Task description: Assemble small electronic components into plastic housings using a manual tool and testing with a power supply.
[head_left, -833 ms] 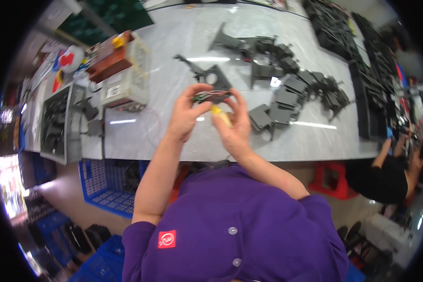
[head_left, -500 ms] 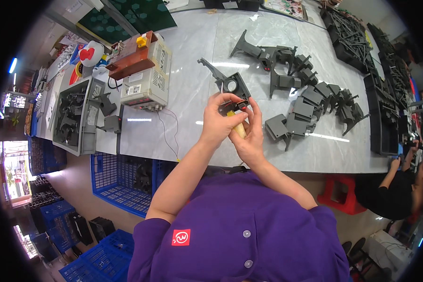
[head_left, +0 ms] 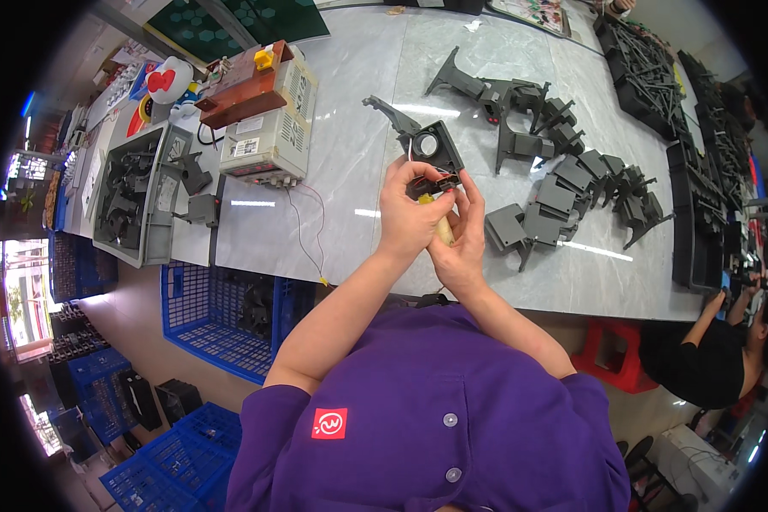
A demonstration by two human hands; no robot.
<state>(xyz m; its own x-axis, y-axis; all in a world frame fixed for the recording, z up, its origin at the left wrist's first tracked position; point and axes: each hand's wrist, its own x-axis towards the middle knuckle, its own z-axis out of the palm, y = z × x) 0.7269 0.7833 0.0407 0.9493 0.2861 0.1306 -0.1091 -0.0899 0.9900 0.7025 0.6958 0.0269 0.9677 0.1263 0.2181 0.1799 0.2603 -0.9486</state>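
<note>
Purple short-sleeved shirt (head_left: pixel 418 418), red badge (head_left: pixel 329 423)

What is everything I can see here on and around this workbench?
Grey plastic part with a round fan opening: one, held up in both hands over the table.
Yellow-handled tool: one, between the palms.
Loose grey plastic parts: many, spread right of the hands.
Beige box device: one, left on the table, thin wires trailing.
Grey tray of parts: one, far left.
Black trays: several, right edge.
Table: one, pale grey.
Blue crates: several, on the floor.
Red stool: one, by the table.
Another person: one, in black, at right.
Left hand: holds the part.
Right hand: holds the part and tool.
</note>
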